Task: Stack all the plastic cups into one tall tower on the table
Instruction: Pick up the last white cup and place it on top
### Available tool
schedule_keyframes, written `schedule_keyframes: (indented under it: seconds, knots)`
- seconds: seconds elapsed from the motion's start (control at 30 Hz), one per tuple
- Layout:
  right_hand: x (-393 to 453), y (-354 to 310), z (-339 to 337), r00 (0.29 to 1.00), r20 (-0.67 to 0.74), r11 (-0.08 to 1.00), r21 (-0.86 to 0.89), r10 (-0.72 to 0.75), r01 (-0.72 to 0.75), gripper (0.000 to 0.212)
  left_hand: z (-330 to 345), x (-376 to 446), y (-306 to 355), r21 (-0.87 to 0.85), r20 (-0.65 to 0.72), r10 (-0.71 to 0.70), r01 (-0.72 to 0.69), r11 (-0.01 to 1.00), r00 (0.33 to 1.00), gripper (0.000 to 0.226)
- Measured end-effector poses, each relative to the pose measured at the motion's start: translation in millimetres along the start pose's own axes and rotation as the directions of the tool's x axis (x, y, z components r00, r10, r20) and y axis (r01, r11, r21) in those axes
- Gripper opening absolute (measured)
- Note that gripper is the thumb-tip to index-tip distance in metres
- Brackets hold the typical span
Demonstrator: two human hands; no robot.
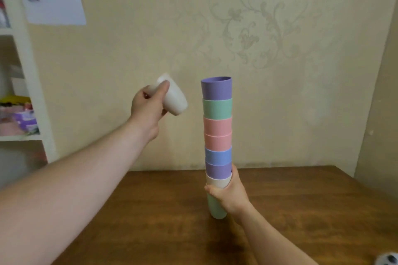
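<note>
A tall tower of nested plastic cups stands upright on the brown wooden table, with a purple cup on top and a pale green one at the bottom. My right hand grips the tower low down, around the cream and green cups. My left hand is raised to the left of the tower's top and holds a cream cup, tilted with its base pointing down and to the right. A gap separates this cup from the tower.
A patterned beige wall stands right behind the table. A white shelf unit with boxes and papers is at the far left. A small black-and-white object shows at the bottom right corner.
</note>
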State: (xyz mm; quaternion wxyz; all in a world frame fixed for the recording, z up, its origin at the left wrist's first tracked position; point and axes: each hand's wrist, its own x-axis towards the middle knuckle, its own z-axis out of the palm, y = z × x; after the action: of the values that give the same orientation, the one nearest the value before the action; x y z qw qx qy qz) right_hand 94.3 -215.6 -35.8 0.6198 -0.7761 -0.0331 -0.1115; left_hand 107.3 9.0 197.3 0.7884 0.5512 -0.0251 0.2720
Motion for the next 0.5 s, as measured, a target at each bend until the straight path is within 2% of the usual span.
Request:
schedule_keyframes:
  seconds: [0.1,0.2,0.33,0.5]
  knots:
    - [-2.1,-2.0,-0.2,1.0,0.003,1.0,-0.005,0.008,-0.008,0.096,37.1,-4.7,78.4,-0.121,0.087,0.123,-0.112,0.986,0.989,0.033]
    - [-3.9,-4.4,-0.2,1.0,0.005,1.0,-0.012,0.001,-0.001,0.093,71.2,-17.0,111.2,-0.048,0.221,0.21,-0.204,0.978,0.952,0.021]
    - [-4.6,-5.5,-1.3,0.999,0.031,1.0,-0.008,-0.006,0.006,0.091,99.4,-28.8,94.2,0.16,0.351,0.209,-0.279,0.947,0.913,0.032]
    - [-3.3,-5.1,-3.3,0.999,0.048,1.0,0.004,-0.023,0.023,0.096,103.2,-32.0,43.6,0.385,0.455,0.046,-0.243,0.89,0.889,0.036]
